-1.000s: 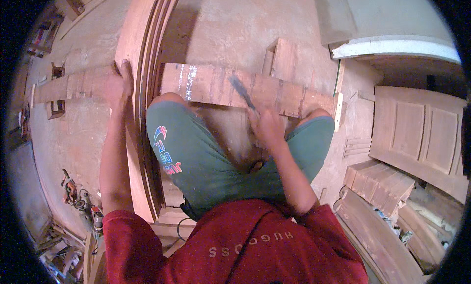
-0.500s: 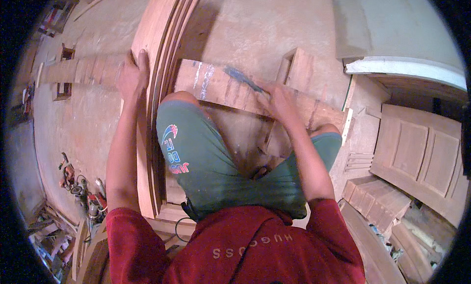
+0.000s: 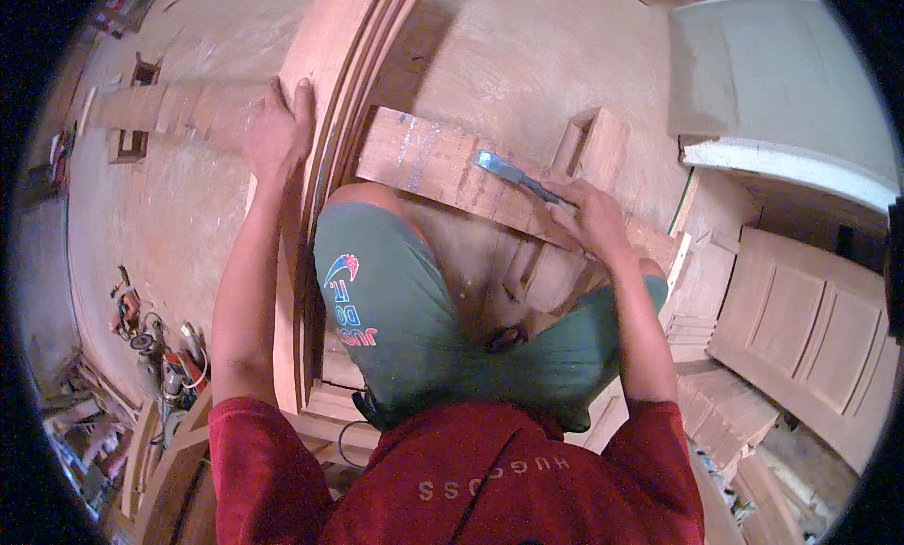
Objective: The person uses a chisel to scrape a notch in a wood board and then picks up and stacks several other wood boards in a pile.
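My left hand (image 3: 280, 136) grips the outer edge of a long, reddish wooden board (image 3: 325, 32), with the thumb on its upper face. Other long pieces with grooved edges lie against that board. In my right hand (image 3: 593, 216), a putty knife with a bluish metal blade (image 3: 499, 165) and dark handle points leftward. It is over a wooden bench plank (image 3: 443, 173) in front of my knees, with whitish smears near its left end. I cannot tell whether the blade touches the plank.
Another wooden plank (image 3: 174, 112) extends to the left on supports. Power tools (image 3: 165, 357) lie on the floor at lower left, near wood scraps (image 3: 89, 418). Panelled wooden doors (image 3: 810, 319) and a stack of wood blocks (image 3: 725, 408) stand at right, below a pale sheet-topped surface (image 3: 772, 74).
The putty knife has shifted right and nearer, with its blade now clearly visible instead of blurred. My left hand keeps its place on the board. The whole view has shifted slightly.
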Demonstrator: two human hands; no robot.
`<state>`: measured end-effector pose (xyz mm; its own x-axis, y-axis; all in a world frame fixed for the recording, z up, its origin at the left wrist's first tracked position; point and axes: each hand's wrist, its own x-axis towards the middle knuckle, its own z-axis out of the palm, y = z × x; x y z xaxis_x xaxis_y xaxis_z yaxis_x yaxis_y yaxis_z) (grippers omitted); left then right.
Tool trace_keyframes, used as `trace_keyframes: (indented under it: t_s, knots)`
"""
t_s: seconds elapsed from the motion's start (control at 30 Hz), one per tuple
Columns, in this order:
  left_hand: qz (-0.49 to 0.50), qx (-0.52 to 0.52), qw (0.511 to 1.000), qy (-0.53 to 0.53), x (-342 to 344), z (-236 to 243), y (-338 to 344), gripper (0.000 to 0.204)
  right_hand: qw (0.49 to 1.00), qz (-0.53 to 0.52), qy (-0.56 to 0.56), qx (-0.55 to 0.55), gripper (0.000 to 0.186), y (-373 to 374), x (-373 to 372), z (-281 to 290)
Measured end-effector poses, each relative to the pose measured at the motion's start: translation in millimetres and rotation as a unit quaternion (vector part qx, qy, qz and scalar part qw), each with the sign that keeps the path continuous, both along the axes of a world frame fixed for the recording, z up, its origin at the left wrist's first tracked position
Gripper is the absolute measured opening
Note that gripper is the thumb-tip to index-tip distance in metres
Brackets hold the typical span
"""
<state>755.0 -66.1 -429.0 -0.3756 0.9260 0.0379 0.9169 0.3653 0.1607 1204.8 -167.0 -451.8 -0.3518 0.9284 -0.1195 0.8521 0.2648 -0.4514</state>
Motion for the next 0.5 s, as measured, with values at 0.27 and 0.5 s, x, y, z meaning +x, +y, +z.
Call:
trace_keyframes:
  t_s: [0.27,0.5]
  knots:
    - [-0.001,0.048,0.996,-0.075,5,-27,7,0.072,0.998,0.017,-0.052,-0.018,0.037,50,-105,-15]
    - [0.01,0.03,0.995,-0.09,8,-17,8,0.075,0.996,0.006,-0.084,-0.029,0.037,24,-58,17]
